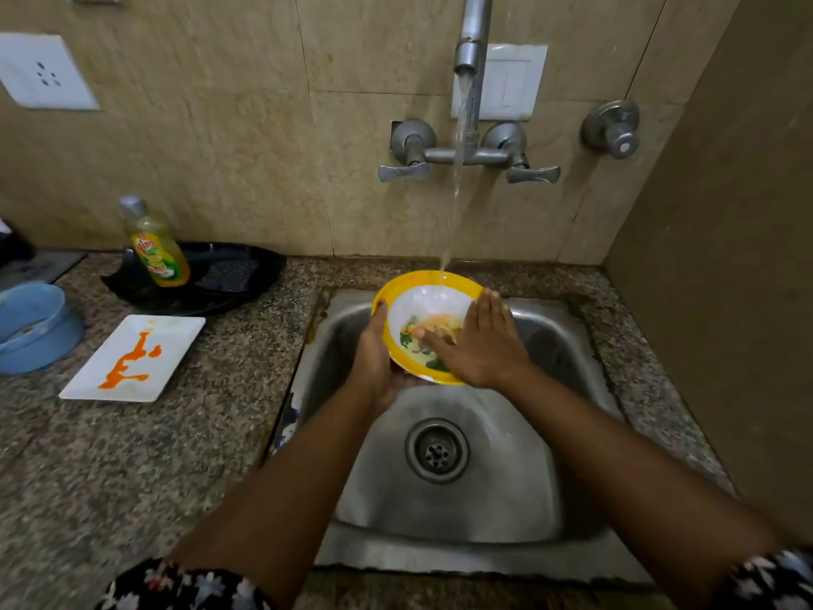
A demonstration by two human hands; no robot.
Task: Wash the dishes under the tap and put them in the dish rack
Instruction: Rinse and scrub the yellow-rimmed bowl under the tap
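Far left on the granite counter: blue bowl, partly cut off by the frame edge. Just right of it, white rectangular plate, flat on the counter, smeared with orange sauce. Behind the plate, against the wall: black pan, with yellow dish-soap bottle upright in front of its left part. White wall socket above, upper left.

Centre: steel sink set into the counter, round drain visible in the basin. Held above the rear of the basin: yellow-rimmed bowl, white inside, tilted toward the camera, with orange and green food residue on the inner wall. Left hand cupped under the bowl's left side, thumb hooked over the yellow rim, gripping. Right hand laid open, fingers straight, pressed into the bowl's interior over the residue; nothing grasped.

Above: wall-mounted tap running, water stream falling onto the far rim of the bowl. Two lever handles below the spout. White switch plate behind. Separate round valve on the wall further right.
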